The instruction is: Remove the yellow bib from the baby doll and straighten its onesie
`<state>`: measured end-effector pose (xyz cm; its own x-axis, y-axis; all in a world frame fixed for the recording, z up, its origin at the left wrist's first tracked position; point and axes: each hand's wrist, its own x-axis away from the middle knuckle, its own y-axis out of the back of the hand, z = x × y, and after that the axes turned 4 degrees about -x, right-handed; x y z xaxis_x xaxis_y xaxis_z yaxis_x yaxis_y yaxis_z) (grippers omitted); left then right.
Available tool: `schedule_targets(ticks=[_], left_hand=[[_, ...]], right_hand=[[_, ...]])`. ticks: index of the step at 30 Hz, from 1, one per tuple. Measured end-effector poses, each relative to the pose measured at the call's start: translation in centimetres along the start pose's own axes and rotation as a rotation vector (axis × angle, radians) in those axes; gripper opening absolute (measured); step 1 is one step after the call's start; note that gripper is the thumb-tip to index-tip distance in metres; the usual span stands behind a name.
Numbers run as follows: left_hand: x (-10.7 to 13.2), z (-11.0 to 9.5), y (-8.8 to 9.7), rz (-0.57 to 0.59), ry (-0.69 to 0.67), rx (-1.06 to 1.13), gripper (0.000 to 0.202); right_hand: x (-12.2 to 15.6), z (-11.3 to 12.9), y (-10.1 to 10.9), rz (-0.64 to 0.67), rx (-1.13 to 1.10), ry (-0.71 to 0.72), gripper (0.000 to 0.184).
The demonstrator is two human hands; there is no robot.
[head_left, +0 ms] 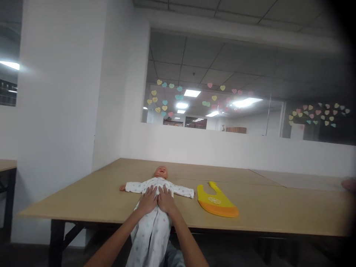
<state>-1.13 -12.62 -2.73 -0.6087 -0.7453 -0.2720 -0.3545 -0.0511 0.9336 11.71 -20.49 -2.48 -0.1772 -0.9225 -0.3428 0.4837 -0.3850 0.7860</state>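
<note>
I have my left hand (148,200) and right hand (166,199) pressed flat, fingers released, on the baby doll (155,185) lying on the bench (83,196), beside a yellow bib (215,200).

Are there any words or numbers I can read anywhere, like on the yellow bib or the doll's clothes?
None can be read.
Yellow bib: a pale round mark, too blurred to read.
Doll: its suit shows only small dots.
Paper hearts on the window: no writing visible.

A yellow-orange bib (216,200) lies on the wooden table (264,207), pastel hearts (167,98) beyond.
</note>
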Motion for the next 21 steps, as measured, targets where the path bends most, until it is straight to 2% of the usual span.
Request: schedule_targets(ticks=[5, 11, 16, 21], left_hand=[[-2.4, 0.0, -0.6, -0.002, 0.051, 0.148, 0.064], [-3.5, 2.1, -1.9, -0.038, 0.071, 0.269, 0.059], [-3.4, 2.9, -2.4, -0.106, 0.132, 0.365, 0.058], [-2.8, 3.2, -1.9, -0.222, 0.151, 0.433, 0.048]], right_hand=[[-2.4, -2.6, 0.1, 0.009, -0.098, 0.02, 0.056], [-1.9, -4.9, -0.7, -0.144, -0.272, -0.061, 0.049], [-0.6, -4.9, -0.1, -0.286, -0.261, -0.126, 0.051], [0.3, -4.3, 0.6, -0.331, -0.132, -0.217, 0.052]])
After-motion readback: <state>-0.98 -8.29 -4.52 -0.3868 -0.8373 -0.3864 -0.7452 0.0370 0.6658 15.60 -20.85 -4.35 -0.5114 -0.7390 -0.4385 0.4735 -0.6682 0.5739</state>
